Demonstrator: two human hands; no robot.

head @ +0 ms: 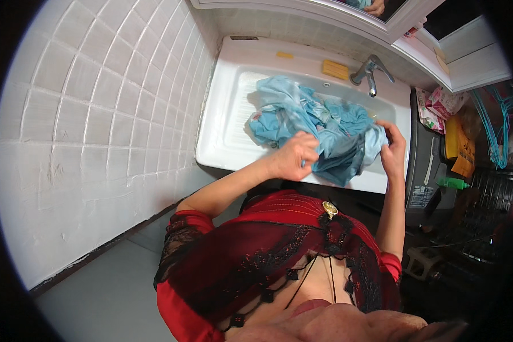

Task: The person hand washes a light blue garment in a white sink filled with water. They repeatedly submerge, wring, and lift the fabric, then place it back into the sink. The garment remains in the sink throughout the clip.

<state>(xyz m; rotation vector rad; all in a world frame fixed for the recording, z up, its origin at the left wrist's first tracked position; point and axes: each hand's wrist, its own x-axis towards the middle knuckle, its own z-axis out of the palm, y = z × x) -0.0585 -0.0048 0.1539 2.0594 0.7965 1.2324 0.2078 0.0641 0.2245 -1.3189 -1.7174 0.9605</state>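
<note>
A bunched light-blue cloth (312, 115), with some pink patches, lies in a white ceramic sink (228, 158) and is pulled over its front edge. At the cloth's near edge, my left hand (297, 157) is closed in a fist with a fold gripped in it. On the other side, my right hand (393, 147) pinches a lighter part of the cloth between thumb and fingers. The cloth hangs in folds between the two hands. Its underside and the sink bottom beneath it are hidden.
A chrome faucet (371, 75) stands at the sink's back right, beside a yellow soap bar (335, 69). A smaller yellow piece (284, 55) lies further left. To the right are a brush (430, 160), a green bottle (452, 183) and blue hangers (496, 128). A cabinet (393, 32) overhangs the back.
</note>
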